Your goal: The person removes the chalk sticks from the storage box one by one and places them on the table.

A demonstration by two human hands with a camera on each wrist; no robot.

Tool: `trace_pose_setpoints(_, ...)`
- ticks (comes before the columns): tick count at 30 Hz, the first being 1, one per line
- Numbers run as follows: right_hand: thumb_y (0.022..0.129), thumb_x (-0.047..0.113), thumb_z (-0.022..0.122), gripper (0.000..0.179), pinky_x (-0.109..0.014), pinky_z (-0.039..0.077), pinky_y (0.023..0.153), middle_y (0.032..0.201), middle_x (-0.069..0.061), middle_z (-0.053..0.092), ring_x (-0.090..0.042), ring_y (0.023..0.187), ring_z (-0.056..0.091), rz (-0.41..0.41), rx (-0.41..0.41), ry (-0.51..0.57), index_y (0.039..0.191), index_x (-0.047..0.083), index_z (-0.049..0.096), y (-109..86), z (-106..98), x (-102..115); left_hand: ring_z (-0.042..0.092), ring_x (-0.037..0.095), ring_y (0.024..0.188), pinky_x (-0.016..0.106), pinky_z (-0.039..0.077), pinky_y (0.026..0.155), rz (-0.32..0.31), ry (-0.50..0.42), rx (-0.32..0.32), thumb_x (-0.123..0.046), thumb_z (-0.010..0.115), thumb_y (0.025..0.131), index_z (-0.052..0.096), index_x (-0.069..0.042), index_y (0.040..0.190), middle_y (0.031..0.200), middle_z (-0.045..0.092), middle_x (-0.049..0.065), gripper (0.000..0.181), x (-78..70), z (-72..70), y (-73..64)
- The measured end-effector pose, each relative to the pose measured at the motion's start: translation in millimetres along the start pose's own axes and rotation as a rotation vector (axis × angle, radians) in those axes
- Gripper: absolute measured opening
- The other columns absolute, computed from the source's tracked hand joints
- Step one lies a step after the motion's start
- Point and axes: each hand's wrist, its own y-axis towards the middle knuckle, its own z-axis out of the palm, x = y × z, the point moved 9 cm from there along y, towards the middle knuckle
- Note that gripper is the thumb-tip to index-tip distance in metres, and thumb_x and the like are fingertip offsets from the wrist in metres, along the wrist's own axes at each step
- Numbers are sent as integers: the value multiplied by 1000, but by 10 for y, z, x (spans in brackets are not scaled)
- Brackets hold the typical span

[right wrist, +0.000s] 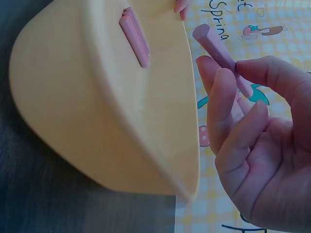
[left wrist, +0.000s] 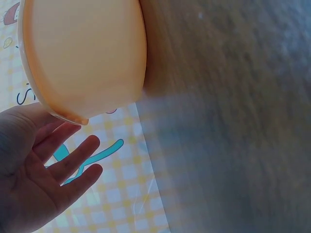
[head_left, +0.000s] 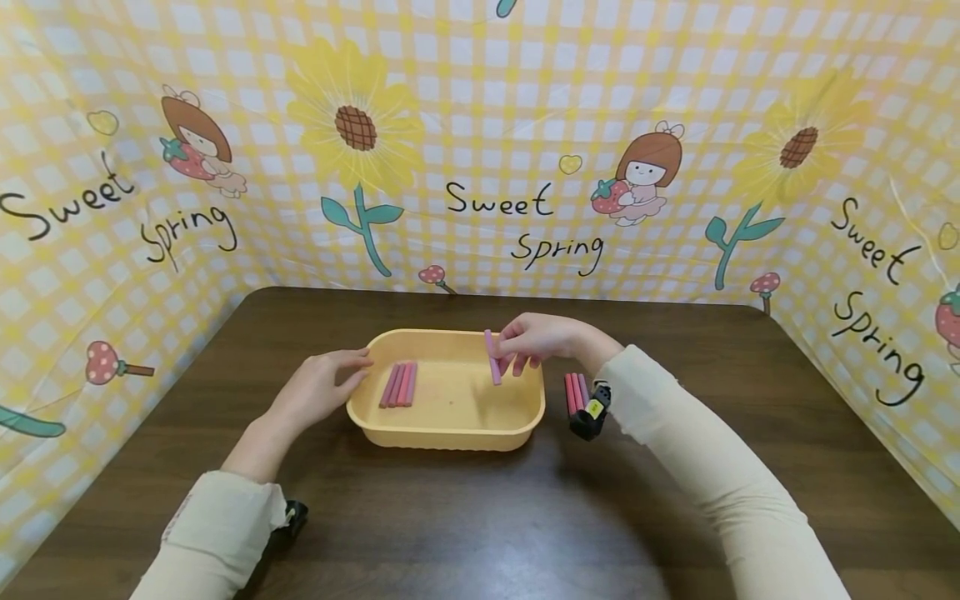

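A shallow yellow plastic basin stands on the table with several pink and purple sticks lying side by side in its left part. My left hand grips the basin's left rim between thumb and forefinger; the other fingers spread loosely in the left wrist view. Above the right part of the basin, my right hand pinches a thin purple stick between thumb and fingertips. The right wrist view shows this stick tilted, its flat end facing the camera.
More pink and purple sticks lie on the dark wooden table right of the basin, partly covered by the right wrist's black camera. A yellow checked cloth with printed flowers and figures surrounds the back and sides.
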Motion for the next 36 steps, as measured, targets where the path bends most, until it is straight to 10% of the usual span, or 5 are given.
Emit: trace_pose_setpoints(36, 93, 21, 52, 20, -18, 43, 54, 64, 5, 60, -4, 59, 55, -29, -67, 151, 96, 2, 58, -470, -218, -739, 58, 41, 111, 53, 44, 96, -15, -16, -3, -8, 61, 88, 67, 2, 109, 119, 62, 24, 24, 32, 9, 0)
